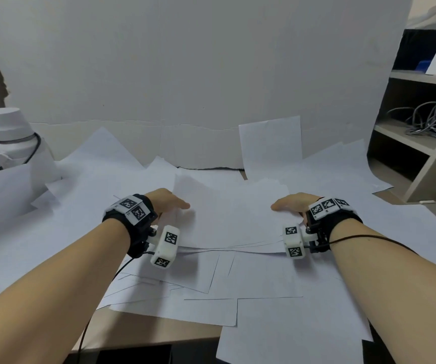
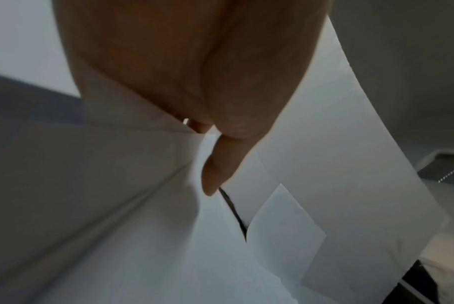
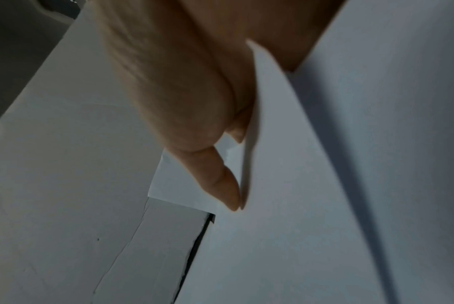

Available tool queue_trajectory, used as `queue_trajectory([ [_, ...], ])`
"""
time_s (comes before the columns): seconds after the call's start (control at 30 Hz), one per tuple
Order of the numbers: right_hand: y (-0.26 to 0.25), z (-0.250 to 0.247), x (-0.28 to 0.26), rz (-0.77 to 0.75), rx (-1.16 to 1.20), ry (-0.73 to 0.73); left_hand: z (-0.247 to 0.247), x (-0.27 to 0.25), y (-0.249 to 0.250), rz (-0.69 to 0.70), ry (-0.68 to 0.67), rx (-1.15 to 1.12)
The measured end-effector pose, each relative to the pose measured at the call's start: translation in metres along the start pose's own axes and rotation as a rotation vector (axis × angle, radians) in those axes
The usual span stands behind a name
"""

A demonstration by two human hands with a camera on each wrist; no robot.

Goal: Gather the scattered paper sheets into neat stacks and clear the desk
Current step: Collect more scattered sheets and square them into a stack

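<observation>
White paper sheets [image 1: 285,324] lie scattered and overlapping all over the wooden desk [image 1: 143,331]. At the desk's middle I hold a loose stack of sheets [image 1: 232,219] by its two sides, its near edges fanned out. My left hand [image 1: 179,206] grips the stack's left side with the thumb [image 2: 218,164] on top. My right hand [image 1: 281,206] grips the right side, with the thumb [image 3: 218,176] lying on the paper [image 3: 311,205]. The other fingers of both hands are hidden under the sheets.
A white bottle [image 1: 12,137] stands at the far left, half covered by paper. A white backboard [image 1: 185,74] closes off the back, with one sheet [image 1: 269,145] leaning on it. An open shelf [image 1: 419,143] holding cables stands at the right.
</observation>
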State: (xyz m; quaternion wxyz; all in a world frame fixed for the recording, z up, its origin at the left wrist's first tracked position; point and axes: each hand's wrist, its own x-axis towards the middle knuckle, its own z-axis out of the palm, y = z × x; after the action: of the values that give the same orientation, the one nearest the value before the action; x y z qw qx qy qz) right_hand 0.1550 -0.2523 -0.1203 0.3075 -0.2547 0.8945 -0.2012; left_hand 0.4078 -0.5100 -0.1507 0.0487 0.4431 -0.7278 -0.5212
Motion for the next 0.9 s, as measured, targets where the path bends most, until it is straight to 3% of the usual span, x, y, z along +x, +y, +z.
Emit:
queue_trajectory([
  [0.13,0.005,0.001,-0.003,0.046,-0.002,0.046,0.004,-0.003,-0.009,0.052,-0.034,0.027],
  [0.27,0.001,0.002,-0.005,-0.043,-0.06,0.035,0.012,-0.026,0.001,0.083,-0.066,-0.067],
  [0.4,-0.003,-0.006,-0.019,-0.298,0.278,0.138,0.013,-0.048,0.011,0.23,0.025,-0.188],
  [0.5,-0.007,-0.016,-0.032,-0.469,0.549,0.253,0.005,-0.05,0.012,0.36,0.101,-0.442],
  [0.63,-0.019,-0.029,-0.046,-0.61,0.742,0.279,-0.017,-0.05,0.02,0.489,0.031,-0.705],
  [0.73,-0.023,-0.026,-0.05,-0.639,0.797,0.244,-0.021,-0.055,0.027,0.596,-0.02,-0.656],
  [0.9,-0.014,-0.01,-0.043,-0.598,0.765,0.315,-0.008,-0.061,0.034,0.648,0.25,-0.554],
])
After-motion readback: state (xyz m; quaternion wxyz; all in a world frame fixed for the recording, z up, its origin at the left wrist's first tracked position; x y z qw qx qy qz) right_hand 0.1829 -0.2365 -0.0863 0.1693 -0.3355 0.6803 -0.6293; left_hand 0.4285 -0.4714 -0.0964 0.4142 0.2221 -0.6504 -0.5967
